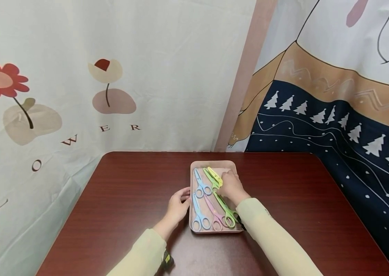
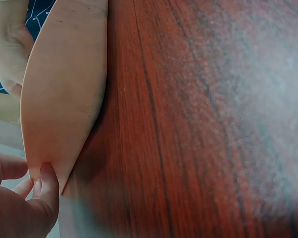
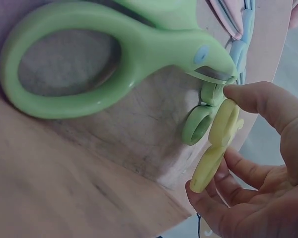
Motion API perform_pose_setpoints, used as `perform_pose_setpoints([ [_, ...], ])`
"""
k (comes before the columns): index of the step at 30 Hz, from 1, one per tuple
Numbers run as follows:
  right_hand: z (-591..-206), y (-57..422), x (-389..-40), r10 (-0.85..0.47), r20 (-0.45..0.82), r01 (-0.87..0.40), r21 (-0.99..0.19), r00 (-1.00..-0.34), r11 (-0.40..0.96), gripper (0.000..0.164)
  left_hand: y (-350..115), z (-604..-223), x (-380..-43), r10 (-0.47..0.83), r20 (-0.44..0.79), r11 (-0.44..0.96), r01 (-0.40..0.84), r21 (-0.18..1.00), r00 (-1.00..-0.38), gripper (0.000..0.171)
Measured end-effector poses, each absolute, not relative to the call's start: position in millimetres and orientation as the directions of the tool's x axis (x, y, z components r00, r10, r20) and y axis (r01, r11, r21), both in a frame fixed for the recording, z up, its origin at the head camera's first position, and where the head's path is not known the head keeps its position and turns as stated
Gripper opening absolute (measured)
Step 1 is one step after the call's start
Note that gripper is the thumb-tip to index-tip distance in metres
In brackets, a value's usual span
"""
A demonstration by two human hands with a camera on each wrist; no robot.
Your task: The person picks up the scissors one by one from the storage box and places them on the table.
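Note:
A shallow pink tray (image 1: 230, 165) lies on the table with several pairs of scissors in it. Above its far right part, my right hand (image 1: 232, 186) pinches yellow scissors (image 3: 207, 167) by the handle loops, thumb on one side and fingers on the other. Green scissors (image 1: 211, 178) lie beside them, and larger green scissors (image 1: 227, 212) are nearer me under my right wrist. Two blue pairs, far blue scissors (image 1: 201, 184) and near blue scissors (image 1: 197, 211), line the left side, with pink scissors (image 1: 214, 212) beside the near pair. My left hand (image 1: 178, 205) touches the tray's left outer wall (image 2: 64, 89).
The tray stands on a dark red wooden table (image 1: 139, 180), near the middle of its width. Behind the table hang a pale curtain (image 1: 166, 76) with flower prints and a dark blue cloth (image 1: 291, 130) with white trees.

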State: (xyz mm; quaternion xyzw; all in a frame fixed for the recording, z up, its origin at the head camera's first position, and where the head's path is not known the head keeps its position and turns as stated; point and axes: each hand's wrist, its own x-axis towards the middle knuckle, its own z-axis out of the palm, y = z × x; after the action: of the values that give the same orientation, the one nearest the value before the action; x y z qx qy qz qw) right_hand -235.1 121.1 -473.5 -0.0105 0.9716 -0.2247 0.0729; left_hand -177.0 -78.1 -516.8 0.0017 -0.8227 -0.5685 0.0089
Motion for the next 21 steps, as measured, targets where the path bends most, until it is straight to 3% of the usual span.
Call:
perform_pose_setpoints([
  [6, -472.6, 121.3, -236.8, -0.038, -0.165, 0.045, -0.471, -0.986, 0.881, 0.052, -77.7, -516.6, -177.9, -0.010, 0.017, 0.353, 0.013, 0.935, -1.000, 0.037],
  [21, -460.3, 130.0, -237.0, -0.076, -0.065, -0.039, -0.443, -0.995, 0.895, 0.039, -77.4, -516.0, -176.6, -0.015, 0.027, 0.353, 0.020, 0.935, -1.000, 0.037],
])
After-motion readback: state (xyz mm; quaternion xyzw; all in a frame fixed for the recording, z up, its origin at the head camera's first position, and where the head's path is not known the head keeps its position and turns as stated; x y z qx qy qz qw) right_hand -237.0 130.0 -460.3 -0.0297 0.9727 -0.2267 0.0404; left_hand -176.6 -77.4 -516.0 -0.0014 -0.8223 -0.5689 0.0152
